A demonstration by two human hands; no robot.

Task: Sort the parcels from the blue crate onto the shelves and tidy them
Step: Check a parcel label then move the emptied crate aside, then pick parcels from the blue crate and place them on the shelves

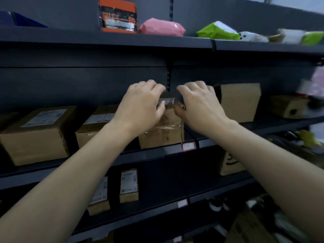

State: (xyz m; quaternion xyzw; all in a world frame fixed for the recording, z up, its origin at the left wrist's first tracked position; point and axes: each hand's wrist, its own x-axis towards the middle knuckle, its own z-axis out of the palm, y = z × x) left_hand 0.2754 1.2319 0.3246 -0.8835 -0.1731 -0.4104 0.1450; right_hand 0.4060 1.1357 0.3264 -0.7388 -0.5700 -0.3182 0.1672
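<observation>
Your left hand [142,106] and right hand [198,107] both grasp the top of the small cardboard parcel [163,132], with fingers curled over its far edge. Below your grip, the parcel stands on the middle shelf [157,152]. A labelled box [94,127] is left of the grip and a tall box [240,102] is right of it.

a red-bordered label tag [188,146] — lower down, a plain white tag [182,203]; both too blurred to read.

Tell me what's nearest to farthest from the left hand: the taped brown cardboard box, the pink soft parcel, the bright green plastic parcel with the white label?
1. Taped brown cardboard box: middle shelf, under the left hand.
2. Pink soft parcel: top shelf, above.
3. Bright green plastic parcel: top shelf, farther right.
</observation>
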